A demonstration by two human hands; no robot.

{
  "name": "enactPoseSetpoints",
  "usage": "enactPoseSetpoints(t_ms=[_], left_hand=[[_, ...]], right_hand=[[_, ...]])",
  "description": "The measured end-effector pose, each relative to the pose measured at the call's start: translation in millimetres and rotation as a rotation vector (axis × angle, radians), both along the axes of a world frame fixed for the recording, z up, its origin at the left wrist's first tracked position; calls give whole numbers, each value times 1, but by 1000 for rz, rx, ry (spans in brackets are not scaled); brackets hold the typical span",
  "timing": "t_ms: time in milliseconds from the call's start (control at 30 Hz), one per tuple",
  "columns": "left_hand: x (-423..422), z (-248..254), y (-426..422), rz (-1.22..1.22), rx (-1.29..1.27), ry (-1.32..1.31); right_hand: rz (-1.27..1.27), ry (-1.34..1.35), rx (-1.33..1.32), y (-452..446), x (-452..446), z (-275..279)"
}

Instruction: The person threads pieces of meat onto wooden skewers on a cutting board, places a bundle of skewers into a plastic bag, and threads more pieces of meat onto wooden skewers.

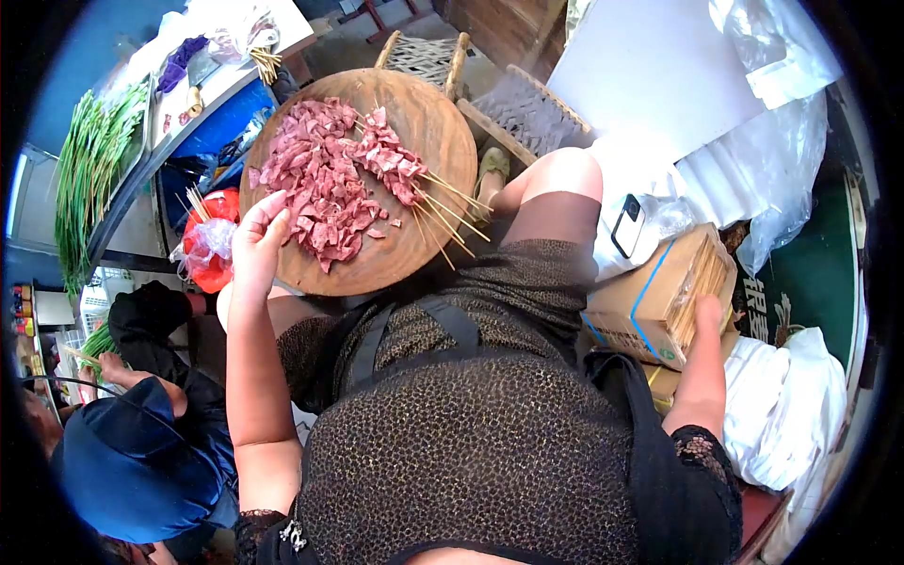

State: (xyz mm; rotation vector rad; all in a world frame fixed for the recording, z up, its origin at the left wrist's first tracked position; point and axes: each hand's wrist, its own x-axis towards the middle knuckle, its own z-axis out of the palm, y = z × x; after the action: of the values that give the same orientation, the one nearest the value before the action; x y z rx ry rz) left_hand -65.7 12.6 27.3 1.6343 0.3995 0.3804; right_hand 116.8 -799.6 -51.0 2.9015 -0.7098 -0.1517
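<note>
A round wooden board (433, 122) carries a heap of cut raw meat (315, 179). Several loaded skewers (391, 155) lie at the heap's right side, their bare ends pointing toward my lap. My left hand (261, 231) is over the board's left edge, beside the meat, with thumb and fingers drawn together; whatever is between them is too small to tell. On the right, my right hand (708, 314) reaches to the open end of a cardboard box (631, 297) filled with thin wooden sticks (702, 278). Its fingertips are hidden there.
A co-worker in a dark blue cap (141, 452) handles green stalks at lower left. A red bag (215, 268) with sticks stands left of the board. Long green vegetables (94, 179) lie on the left counter. A phone (628, 226) and white bags (786, 405) are at right.
</note>
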Motion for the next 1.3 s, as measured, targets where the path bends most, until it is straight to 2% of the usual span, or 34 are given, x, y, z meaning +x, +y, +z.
enactPoseSetpoints(t_ms=[100,167,200,267,300,367,433,500,533,567,633,667,700,767,800,833,900,933,967,1000,1033,1100,1167,1200,1233,1300], left_hand=[[-2,1,3,34,30,5],[-6,1,4,57,18,-5],[-8,3,4,51,22,-4],[-9,5,3,63,25,10],[-10,4,4,66,23,21],[-7,1,9,53,26,29],[2,1,4,79,-51,26],[14,-18,4,53,-23,7],[20,-18,-5,42,-4,70],[27,-19,-16,30,14,134],[38,-34,-34,-78,-100,133],[45,-43,-40,-131,-133,161],[51,-43,-51,-134,-200,183],[63,-45,-69,-145,-337,209],[69,-57,-70,-171,-374,233],[73,-55,-74,-167,-380,226],[82,-49,-87,-67,-390,272],[87,-51,-90,-24,-392,262],[91,-47,-93,-15,-397,262],[94,-39,-95,6,-431,290],[96,-34,-96,21,-460,327],[104,-36,-94,5,-511,334],[110,-37,-94,-9,-553,340],[114,-39,-94,-13,-557,341],[119,-45,-95,27,-544,353],[129,-55,-97,150,-591,403]], right_hand=[[-72,7,7,-5,8,11],[-284,6,417,-1,7,24],[-275,11,420,-1,5,24],[-310,-229,666,-6,-1,22],[-307,-225,668,-12,-3,19],[-508,-384,1051,-24,-2,13],[-484,-418,1079,-23,-1,16],[-512,-549,1085,-22,-7,16],[-411,-604,1367,-32,-13,14],[-407,-599,1366,-38,-10,7],[-352,-617,684,40,-25,50],[-27,-605,286,-15,-24,20],[-21,-604,283,-33,-29,20],[133,-347,39,-53,-27,25],[-25,-520,395,-33,-35,34],[-16,-523,392,-11,-43,45],[-227,-464,542,26,-56,61],[-218,-463,540,44,-60,65],[127,-612,317,60,-63,68],[136,-607,318,84,-65,75],[471,-734,91,114,-70,88],[-16,-765,1254,200,-56,133],[160,-699,1443,256,-41,130],[247,-525,1565,288,-30,129],[188,-352,1475,345,-32,150],[569,-131,1471,403,-4,113]])
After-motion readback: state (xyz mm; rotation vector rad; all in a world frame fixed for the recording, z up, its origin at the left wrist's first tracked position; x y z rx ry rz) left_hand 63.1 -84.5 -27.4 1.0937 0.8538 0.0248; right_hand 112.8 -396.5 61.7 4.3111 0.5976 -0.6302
